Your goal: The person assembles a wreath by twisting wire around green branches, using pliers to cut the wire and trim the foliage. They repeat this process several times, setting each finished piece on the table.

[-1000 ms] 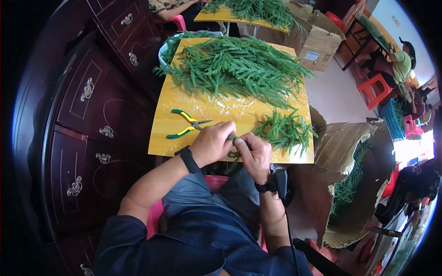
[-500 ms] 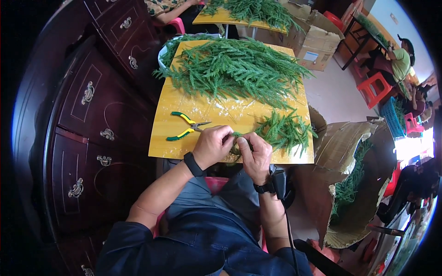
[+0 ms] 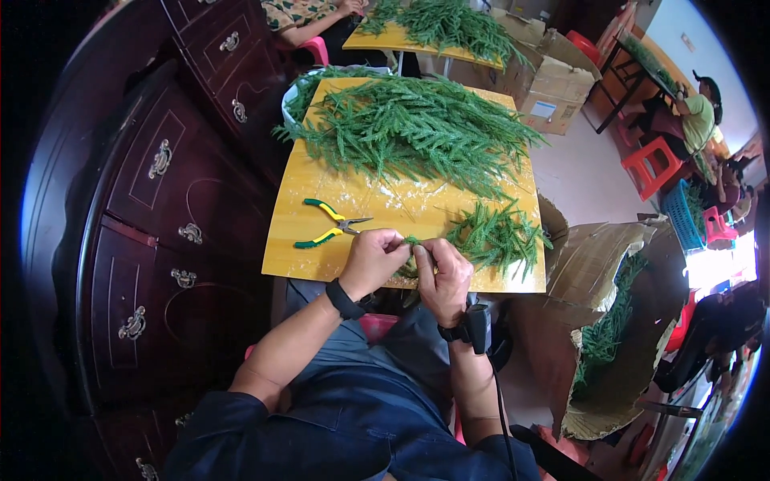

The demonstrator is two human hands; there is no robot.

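Close together over the near edge of a yellow table (image 3: 301, 172), my two hands pinch a small green artificial pine sprig (image 3: 411, 240). My left hand (image 3: 372, 263) has thumb and fingers closed at its left side. Thumb upward, my right hand (image 3: 443, 279) grips it from the right, hiding most of it. Just beyond my left hand lie pliers (image 3: 333, 224) with green and yellow handles, jaws toward the right. A small heap of short sprigs (image 3: 497, 236) rests beside my right hand. Farther back is a large pile of long pine branches (image 3: 417, 120).
A dark wooden cabinet (image 3: 136, 240) stands close on the left. To the right, an open cardboard box (image 3: 597, 268) holds more greenery (image 3: 609, 329). Another carton (image 3: 553, 92) stands behind. Other people sit at tables at the back left and far right, near red stools (image 3: 654, 164).
The view has shifted slightly, so the table and its contents appear a little lower. Both hands stay together on the sprig, with only small finger movements.
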